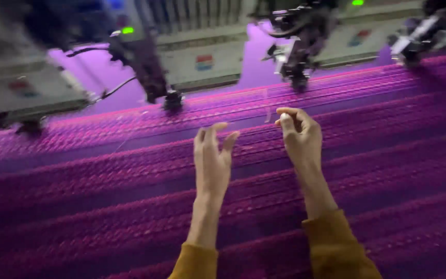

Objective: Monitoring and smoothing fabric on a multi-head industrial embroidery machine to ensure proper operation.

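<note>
A wide purple fabric (104, 175) with rows of stitched pattern lies stretched under a row of embroidery machine heads. My left hand (212, 155) hovers over the fabric with fingers apart and slightly curled, holding nothing. My right hand (299, 135) is curled, its thumb and fingertips pinched together near a thin pale thread (267, 111) that runs up from it; whether it grips the thread I cannot tell for sure. Both hands are just in front of the machine heads, between the head at centre left (150, 77) and the head at centre right (298, 57). Mustard sleeves cover both wrists.
Several embroidery heads hang along the far edge, with needles close to the fabric. Another head (414, 39) is at the far right, and one (27, 103) at the far left. Green indicator lights (127, 30) glow on the machine body.
</note>
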